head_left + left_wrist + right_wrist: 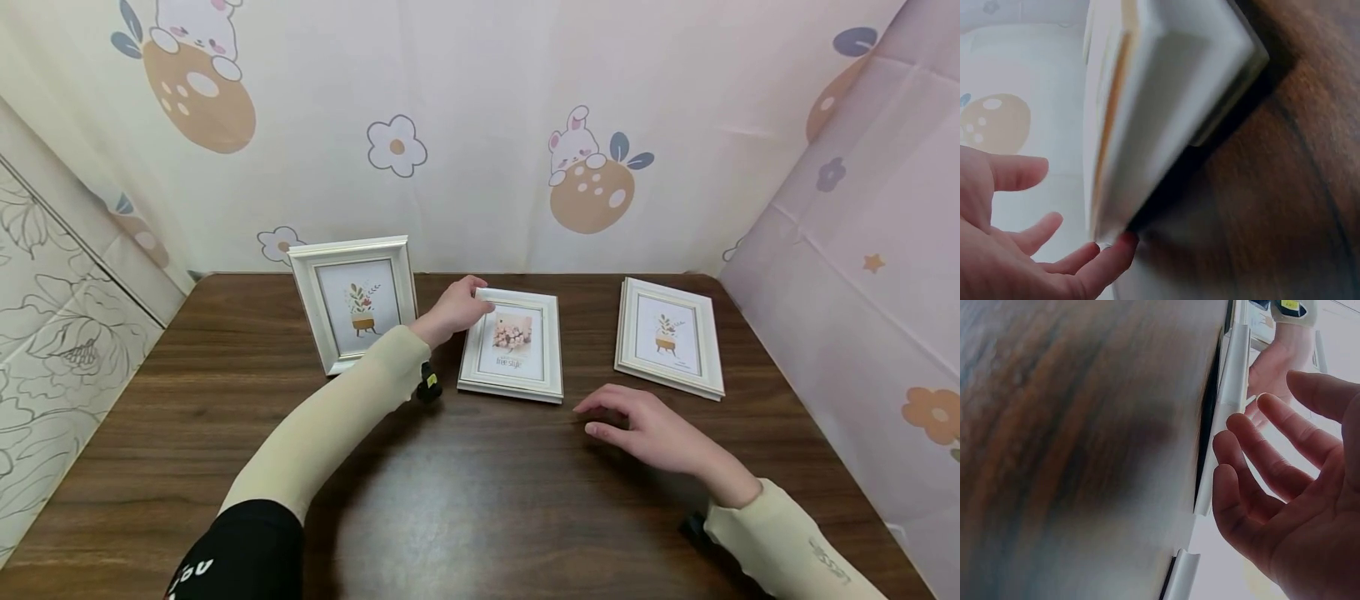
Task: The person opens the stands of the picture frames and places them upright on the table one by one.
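A white picture frame [512, 392] with a pink-flower print and lettering lies face up at the middle of the table. My left hand [455, 310] is at its far left corner. In the left wrist view, the fingertips [1124, 245] touch a corner of a frame [1166, 94] seen edge-on, while the thumb stays apart from it. My right hand [645, 429] hovers, loosely bent and holding nothing, near the middle frame's near right corner. The right wrist view shows its fingers [1279, 472] spread in front of white frame edges.
To the left, a larger white frame [309, 287] with a potted-plant print stands upright. Another white frame [708, 333] with a plant print lies at the right. The brown wooden table [480, 500] meets a patterned curtain [480, 183] behind.
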Demonstrator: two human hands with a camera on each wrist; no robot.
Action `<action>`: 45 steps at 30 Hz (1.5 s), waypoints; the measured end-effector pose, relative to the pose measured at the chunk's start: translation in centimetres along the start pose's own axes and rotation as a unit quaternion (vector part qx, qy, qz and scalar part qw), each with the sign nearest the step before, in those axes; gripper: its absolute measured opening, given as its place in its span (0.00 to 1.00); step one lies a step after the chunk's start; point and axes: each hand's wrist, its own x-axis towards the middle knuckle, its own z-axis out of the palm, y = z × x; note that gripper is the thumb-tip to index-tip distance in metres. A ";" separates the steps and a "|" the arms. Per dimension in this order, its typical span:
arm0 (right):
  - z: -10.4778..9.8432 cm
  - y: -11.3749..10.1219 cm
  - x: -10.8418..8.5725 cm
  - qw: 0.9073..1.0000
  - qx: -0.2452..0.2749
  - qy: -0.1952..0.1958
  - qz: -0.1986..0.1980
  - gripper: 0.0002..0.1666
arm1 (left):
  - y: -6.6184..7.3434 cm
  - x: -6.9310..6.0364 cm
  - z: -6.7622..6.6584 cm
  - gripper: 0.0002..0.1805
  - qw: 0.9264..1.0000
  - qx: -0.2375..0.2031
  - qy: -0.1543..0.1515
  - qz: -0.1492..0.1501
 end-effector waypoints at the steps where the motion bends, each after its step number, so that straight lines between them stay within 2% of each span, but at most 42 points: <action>1: 0.0 0.0 0.0 1.000 0.000 -0.001 0.000 0.12 | 0.0 0.1 0.0 0.29 1.000 -0.003 0.000 -0.005; 7: 0.0 0.1 0.0 1.000 -0.002 -0.001 0.001 0.12 | -0.4 0.7 0.1 0.29 1.000 -0.022 0.006 -0.018; 14: -0.1 0.1 0.1 1.000 -0.001 -0.002 0.005 0.12 | -0.6 0.9 -0.2 0.35 0.999 -0.029 0.013 -0.027; 30: -0.4 0.3 0.1 1.000 -0.007 0.005 0.006 0.11 | -0.4 0.5 -0.6 0.36 0.995 -0.061 -0.025 -0.080; 39: -1.0 0.4 0.1 1.000 -0.017 0.008 0.022 0.12 | 0.2 0.6 -0.7 0.33 0.996 -0.052 -0.021 -0.066; 45: -1.1 0.8 -0.2 0.999 -0.019 0.012 0.027 0.12 | 0.7 0.0 -1.0 0.32 0.997 -0.054 -0.023 -0.040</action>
